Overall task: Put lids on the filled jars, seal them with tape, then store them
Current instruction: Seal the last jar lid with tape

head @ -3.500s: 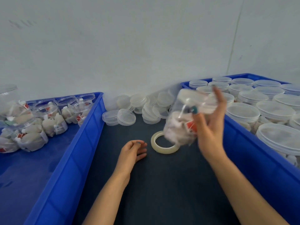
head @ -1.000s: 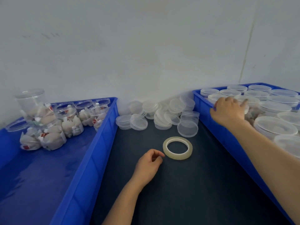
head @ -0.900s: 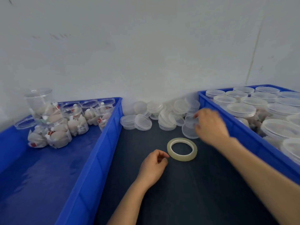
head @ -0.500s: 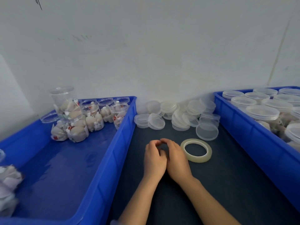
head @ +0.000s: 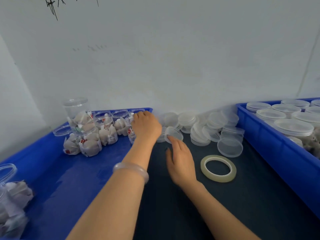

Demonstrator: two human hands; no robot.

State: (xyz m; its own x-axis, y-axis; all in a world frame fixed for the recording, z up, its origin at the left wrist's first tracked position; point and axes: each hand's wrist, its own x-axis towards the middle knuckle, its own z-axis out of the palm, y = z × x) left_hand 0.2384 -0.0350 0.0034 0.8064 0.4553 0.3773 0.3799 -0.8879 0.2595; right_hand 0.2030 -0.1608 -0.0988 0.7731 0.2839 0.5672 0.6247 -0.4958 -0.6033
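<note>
At the frame's centre, your left hand (head: pixel 146 127) covers a clear, packet-filled plastic jar (head: pixel 130 135) in the left blue plastic bin (head: pixel 52 179); its grip is hidden. Your right hand (head: pixel 180 161), fingers straight, touches a round clear lid (head: pixel 174 134), up-left of the yellowish tape ring (head: pixel 218 168).

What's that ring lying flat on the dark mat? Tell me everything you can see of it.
It is a roll of tape: a thin, pale yellowish, translucent ring with a wide open middle where the dark mat shows through. It lies flat on the mat, left of the right blue bin. The right hand is left of it, not touching. A clear lid lies close behind it.
</note>
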